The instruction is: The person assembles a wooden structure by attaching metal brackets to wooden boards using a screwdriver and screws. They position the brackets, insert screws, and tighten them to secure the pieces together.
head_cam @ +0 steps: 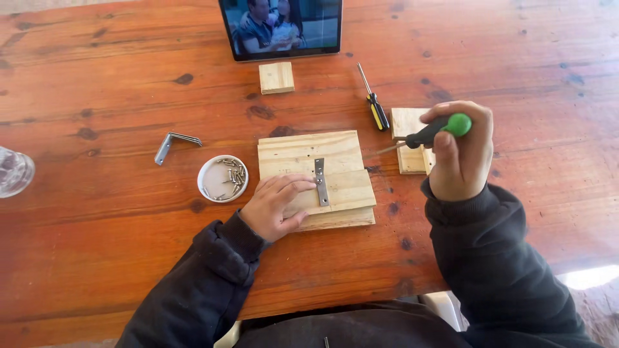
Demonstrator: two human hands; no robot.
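Observation:
My left hand (277, 206) rests flat on a square pine board (309, 154), with its fingertips pressing a flat metal strap bracket (320, 182) that lies across a seam in the wood. My right hand (461, 154) is raised to the right of the board and grips a screwdriver with a black and green handle (442, 129). The screwdriver's tip points left toward the board, a short way off it. A thin wooden slab (406, 122) lies under my right hand.
A white lid holding several screws (222, 178) sits left of the board. A bent metal angle bracket (174, 145) lies further left. A yellow and black screwdriver (374, 103), a small wood block (276, 77), a tablet (280, 29) and a glass (13, 171) stand on the wooden table (97, 77).

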